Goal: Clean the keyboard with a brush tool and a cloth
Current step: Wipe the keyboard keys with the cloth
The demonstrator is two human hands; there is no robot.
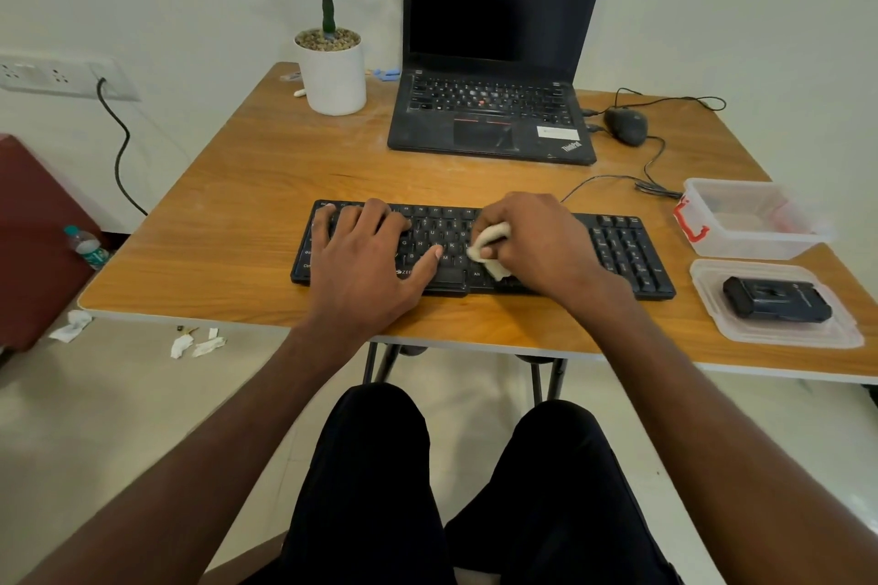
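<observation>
Two hands on black keyboard [622, 247], near front edge of wooden worktop [237, 223]. Left hand [368, 252] flat, fingers spread over left keys. Right hand [537, 242], grip pinching pale cloth [489, 247] against middle keys.

Soft, even indoor light, bright pale wall [760, 5], faint shadows under the fingers [375, 216], mild sheen on the wooden surface [247, 185], wide-angle bending at the edges, slight softness far from the fingers
</observation>
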